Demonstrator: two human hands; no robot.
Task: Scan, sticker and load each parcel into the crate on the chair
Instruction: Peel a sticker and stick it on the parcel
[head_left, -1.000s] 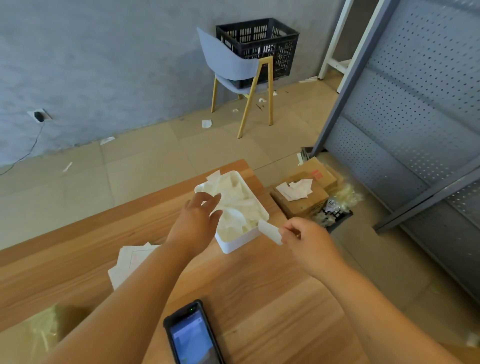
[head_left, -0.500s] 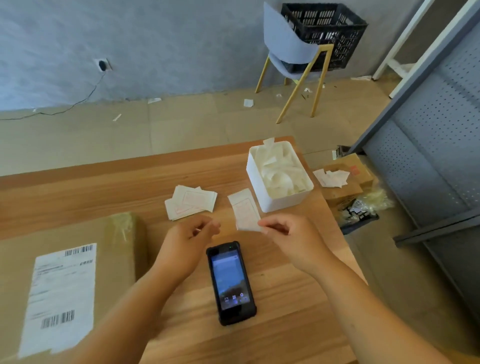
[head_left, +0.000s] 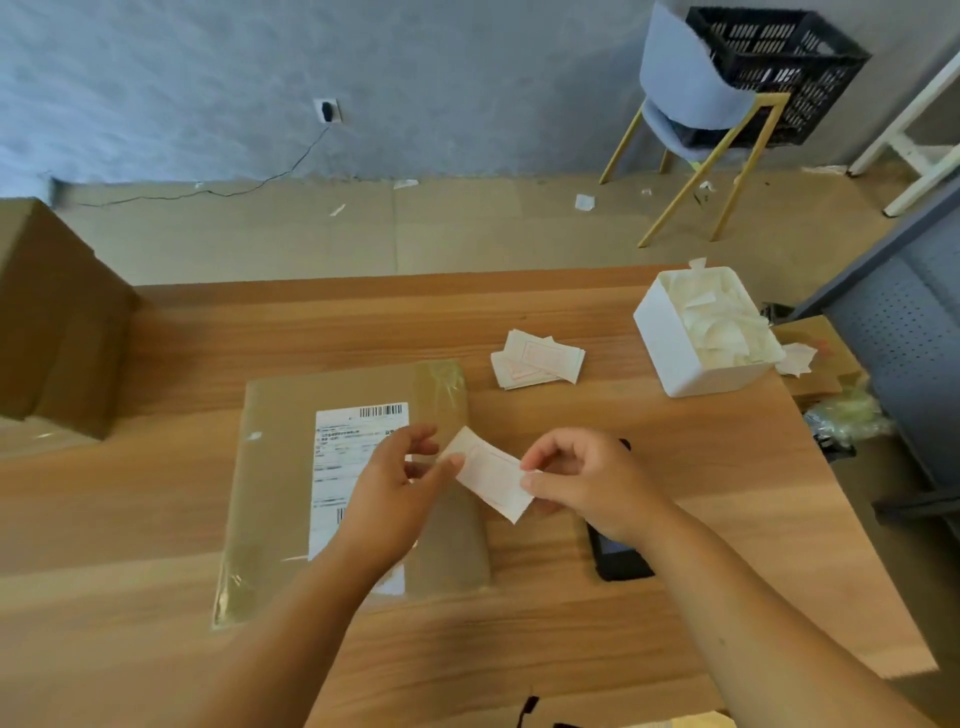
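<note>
Mid-frame, my left hand (head_left: 400, 486) and right hand (head_left: 582, 483) each pinch an end of one sticker (head_left: 491, 473) above the parcel (head_left: 353, 488). Sticker not yet applied, I judge. Loading remains: crate (head_left: 779, 67) on chair (head_left: 691, 98), upper right.

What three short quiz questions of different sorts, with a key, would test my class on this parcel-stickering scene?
1. True or false: the sticker is held by both the left hand and the right hand.
2. Where is the black crate? A) on the table B) on the chair C) on the floor
3. Fill in: the parcel lies flat on the ______.

Key: 1 true; 2 B; 3 table.
</note>
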